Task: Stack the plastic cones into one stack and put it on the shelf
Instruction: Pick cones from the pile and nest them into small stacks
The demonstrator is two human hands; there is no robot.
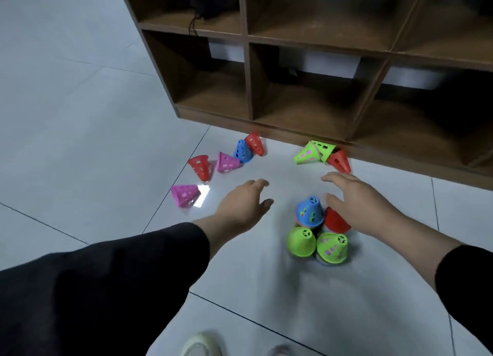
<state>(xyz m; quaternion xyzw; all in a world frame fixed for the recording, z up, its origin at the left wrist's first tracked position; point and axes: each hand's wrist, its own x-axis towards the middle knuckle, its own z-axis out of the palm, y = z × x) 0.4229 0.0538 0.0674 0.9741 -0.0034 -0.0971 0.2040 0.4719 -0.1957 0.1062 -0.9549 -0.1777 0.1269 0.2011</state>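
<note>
Small perforated plastic cones lie scattered on the grey tiled floor. Near me stands a cluster: a blue cone, a red cone and two green cones. Further off lie two pink cones, a red cone, a blue cone, another red cone, two green cones and a red cone. My left hand hovers empty, fingers relaxed, left of the cluster. My right hand reaches over the cluster's red cone, fingers spread, holding nothing.
A brown wooden shelf unit with open cubbies stands on the floor right behind the far cones. White bins show behind it. A shoe is at the bottom edge. A bright light patch lies beside the near pink cone.
</note>
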